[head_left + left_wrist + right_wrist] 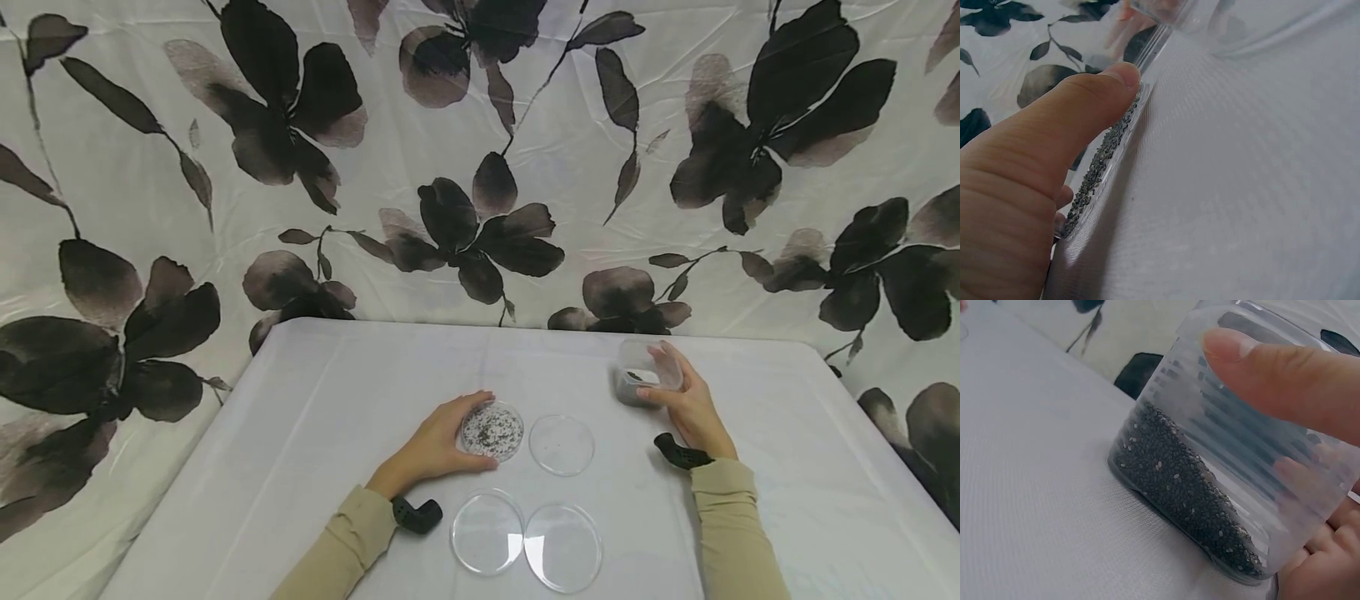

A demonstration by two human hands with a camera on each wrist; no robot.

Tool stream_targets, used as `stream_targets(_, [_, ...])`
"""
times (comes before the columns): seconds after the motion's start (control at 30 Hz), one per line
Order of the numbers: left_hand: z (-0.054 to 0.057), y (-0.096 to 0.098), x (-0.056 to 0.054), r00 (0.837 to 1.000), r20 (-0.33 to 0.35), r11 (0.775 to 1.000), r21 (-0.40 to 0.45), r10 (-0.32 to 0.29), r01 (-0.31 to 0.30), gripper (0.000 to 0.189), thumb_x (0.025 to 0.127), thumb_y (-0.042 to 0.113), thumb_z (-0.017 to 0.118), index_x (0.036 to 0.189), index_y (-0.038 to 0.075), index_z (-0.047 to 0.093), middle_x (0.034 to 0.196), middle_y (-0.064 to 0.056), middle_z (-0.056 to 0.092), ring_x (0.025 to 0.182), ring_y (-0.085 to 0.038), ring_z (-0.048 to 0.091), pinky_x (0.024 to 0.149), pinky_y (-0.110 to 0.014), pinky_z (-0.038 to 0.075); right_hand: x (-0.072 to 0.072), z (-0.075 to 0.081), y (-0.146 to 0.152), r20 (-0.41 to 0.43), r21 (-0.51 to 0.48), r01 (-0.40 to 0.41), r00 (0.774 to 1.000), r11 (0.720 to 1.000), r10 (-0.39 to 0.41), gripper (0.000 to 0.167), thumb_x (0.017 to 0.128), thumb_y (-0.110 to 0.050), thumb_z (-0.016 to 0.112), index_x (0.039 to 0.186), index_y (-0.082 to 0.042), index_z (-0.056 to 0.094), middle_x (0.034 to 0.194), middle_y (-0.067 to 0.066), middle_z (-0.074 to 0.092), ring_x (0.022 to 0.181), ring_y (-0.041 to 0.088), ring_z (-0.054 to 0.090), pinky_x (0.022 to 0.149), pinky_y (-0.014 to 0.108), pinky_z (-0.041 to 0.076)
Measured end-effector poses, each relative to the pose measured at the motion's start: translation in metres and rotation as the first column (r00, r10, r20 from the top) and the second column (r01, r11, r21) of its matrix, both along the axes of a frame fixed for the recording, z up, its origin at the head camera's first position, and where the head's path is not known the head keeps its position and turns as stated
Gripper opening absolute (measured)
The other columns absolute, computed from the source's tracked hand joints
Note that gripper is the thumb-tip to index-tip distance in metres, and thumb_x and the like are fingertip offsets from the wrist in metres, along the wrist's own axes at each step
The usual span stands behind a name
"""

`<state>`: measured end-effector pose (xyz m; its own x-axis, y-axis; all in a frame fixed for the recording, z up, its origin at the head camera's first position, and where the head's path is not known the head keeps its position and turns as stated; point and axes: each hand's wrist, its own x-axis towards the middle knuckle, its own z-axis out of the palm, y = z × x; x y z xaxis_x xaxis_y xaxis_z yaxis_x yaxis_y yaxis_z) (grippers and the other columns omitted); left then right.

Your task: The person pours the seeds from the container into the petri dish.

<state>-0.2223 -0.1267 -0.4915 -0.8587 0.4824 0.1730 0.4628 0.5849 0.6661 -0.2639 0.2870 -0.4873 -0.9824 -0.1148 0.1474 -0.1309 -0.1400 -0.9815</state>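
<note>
My left hand (447, 437) grips the side of a round clear petri dish (492, 432) on the table, thumb at the near rim and fingers round the far side. Small dark seeds (1100, 162) lie scattered over its floor and show as a thin layer in the left wrist view. At the back right, my right hand (693, 408) holds a clear plastic tub (1241, 431), thumb on one wall and fingers round the other side. Speckled dark seeds (1172, 481) are heaped inside it, sloping toward one side. The tub's bottom edge is right at the white cloth.
Just right of the filled dish lies another clear round dish (562, 445). Nearer the front, two more clear dish pieces (487, 533) (563, 548) lie side by side, rims close together. A white cloth covers the table (360, 375); a floral curtain (480, 167) hangs behind its back edge.
</note>
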Motion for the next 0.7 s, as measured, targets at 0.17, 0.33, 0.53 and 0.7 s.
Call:
stream_targets(0.17, [0.001, -0.001, 0.000, 1.000, -0.009, 1.000, 0.003, -0.002, 0.002, 0.100, 0.067, 0.051, 0.088, 0.150, 0.019, 0.043, 0.153, -0.003, 0.044, 0.139, -0.033, 0.039, 0.113, -0.054, 0.029, -0.001, 0.001, -0.001, 0.042, 0.033, 0.007, 0.999, 0.999, -0.008, 0.101, 0.085, 0.013, 0.067, 0.160, -0.010, 0.003, 0.165, 0.012, 0.009, 0.151, 0.025, 0.003, 0.115, 0.025, 0.026])
stream_targets(0.33, [0.000, -0.002, 0.000, 1.000, -0.015, 1.000, -0.005, 0.002, -0.002, 0.100, 0.067, 0.051, 0.088, 0.150, 0.020, 0.043, 0.153, -0.002, 0.044, 0.139, -0.032, 0.039, 0.114, -0.053, 0.029, -0.001, 0.002, -0.003, 0.050, 0.015, 0.008, 0.999, 1.000, -0.009, 0.103, 0.086, 0.012, 0.067, 0.160, -0.011, 0.000, 0.166, 0.009, 0.006, 0.151, 0.025, -0.001, 0.120, 0.033, 0.013])
stream_targets(0.53, [0.000, -0.001, 0.000, 1.000, -0.006, 1.000, -0.012, -0.010, 0.010, 0.100, 0.068, 0.052, 0.087, 0.151, 0.020, 0.041, 0.154, -0.001, 0.042, 0.140, -0.031, 0.038, 0.114, -0.052, 0.028, 0.002, 0.005, -0.003, 0.065, -0.009, 0.017, 0.998, 1.000, -0.016, 0.104, 0.085, 0.015, 0.066, 0.160, -0.010, -0.001, 0.166, 0.011, 0.005, 0.151, 0.026, -0.001, 0.120, 0.038, 0.010])
stream_targets(0.7, [0.001, 0.000, -0.001, 1.000, -0.011, 1.000, -0.024, -0.008, 0.007, 0.101, 0.068, 0.052, 0.087, 0.151, 0.020, 0.041, 0.154, -0.002, 0.042, 0.141, -0.030, 0.037, 0.115, -0.052, 0.028, 0.010, 0.024, -0.003, 0.067, 0.244, 0.070, 0.994, 0.967, -0.089, 0.110, 0.087, -0.004, 0.074, 0.159, -0.016, -0.009, 0.167, 0.009, -0.002, 0.151, 0.025, -0.008, 0.120, 0.049, 0.003])
